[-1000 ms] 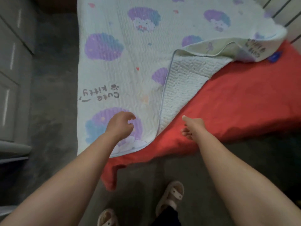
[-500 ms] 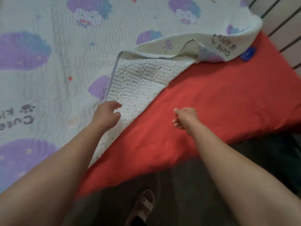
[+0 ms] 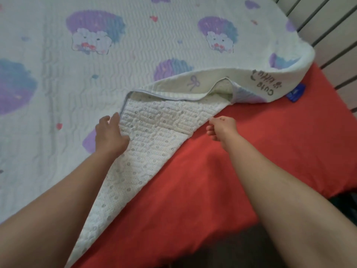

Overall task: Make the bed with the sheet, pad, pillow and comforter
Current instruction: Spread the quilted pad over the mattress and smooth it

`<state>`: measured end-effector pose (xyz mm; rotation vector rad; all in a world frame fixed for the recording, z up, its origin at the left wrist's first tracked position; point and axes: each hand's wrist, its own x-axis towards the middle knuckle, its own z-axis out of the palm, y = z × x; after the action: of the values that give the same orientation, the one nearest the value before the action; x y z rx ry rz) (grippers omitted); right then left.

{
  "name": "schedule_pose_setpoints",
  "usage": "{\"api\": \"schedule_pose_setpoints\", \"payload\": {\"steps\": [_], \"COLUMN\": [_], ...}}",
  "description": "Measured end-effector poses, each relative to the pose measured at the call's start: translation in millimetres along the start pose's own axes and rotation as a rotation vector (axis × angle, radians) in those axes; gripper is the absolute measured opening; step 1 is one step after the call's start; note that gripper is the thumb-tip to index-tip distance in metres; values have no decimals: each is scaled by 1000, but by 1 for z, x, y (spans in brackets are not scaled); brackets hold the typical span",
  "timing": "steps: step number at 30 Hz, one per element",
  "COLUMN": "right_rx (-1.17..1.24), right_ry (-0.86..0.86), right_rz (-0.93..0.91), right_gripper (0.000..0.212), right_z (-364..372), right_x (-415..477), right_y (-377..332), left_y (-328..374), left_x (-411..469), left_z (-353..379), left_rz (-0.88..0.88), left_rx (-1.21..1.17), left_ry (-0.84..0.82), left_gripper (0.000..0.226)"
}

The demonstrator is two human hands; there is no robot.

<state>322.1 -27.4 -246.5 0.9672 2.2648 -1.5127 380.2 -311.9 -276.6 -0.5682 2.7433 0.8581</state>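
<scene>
The pad (image 3: 135, 55), quilted, soft and likely light enough to drape, covers the left and upper frame over the red sheet (image 3: 289, 132). Its near corner is folded back at centre to show a dotted underside (image 3: 154, 136) that probably clings rather than slides, so the bound edge of that flap is the place to take it. The left grip (image 3: 110, 135) lies released, fingers straight on the flap's edge, while the right grip (image 3: 222, 128) is loosely curled at the fold line, and I cannot tell whether it pinches cloth. The lettering (image 3: 264, 88) on the turned band at upper right reads "Cute kitty" upside down, and a blue label (image 3: 295, 91) just beside it is unreadable.
</scene>
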Motion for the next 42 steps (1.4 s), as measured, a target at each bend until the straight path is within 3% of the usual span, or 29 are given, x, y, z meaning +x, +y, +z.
{"api": "schedule_pose_setpoints", "payload": {"steps": [6, 9, 14, 17, 20, 23, 28, 33, 35, 38, 42], "right_rx": [225, 175, 175, 257, 336, 352, 389, 157, 9, -310, -551], "right_ry": [12, -112, -331, -391, -322, -201, -213, 39, 110, 171, 185], "right_rz": [7, -52, -1, 24, -60, -150, -117, -226, -232, -291, -295], "right_gripper": [11, 7, 10, 19, 2, 22, 33, 31, 25, 28, 34], "right_z": [14, 18, 23, 16, -11, -41, -111, -185, -216, -263, -305], "right_x": [47, 64, 90, 97, 94, 89, 79, 93, 87, 88, 99], "right_y": [-54, -68, -81, -75, -67, -55, -30, 19, 36, 68, 113], "left_y": [5, 11, 25, 36, 52, 72, 111, 151, 159, 164, 156], "left_x": [45, 54, 52, 33, 2, -28, -85, -149, -169, -189, -196], "left_z": [2, 8, 13, 13, 15, 22, 53, 97, 118, 147, 174], "left_rz": [-86, -132, -122, -146, -164, -166, -109, -15, 56, 189, 220], "left_rx": [19, 16, -102, -241, -329, -379, -320, -213, -70, 207, 353], "left_ry": [-120, -125, -17, 12, 40, 70, 13, -222, -346, -506, -577], "left_gripper": [87, 87, 35, 41, 46, 46, 26, 27, 28, 19, 9]}}
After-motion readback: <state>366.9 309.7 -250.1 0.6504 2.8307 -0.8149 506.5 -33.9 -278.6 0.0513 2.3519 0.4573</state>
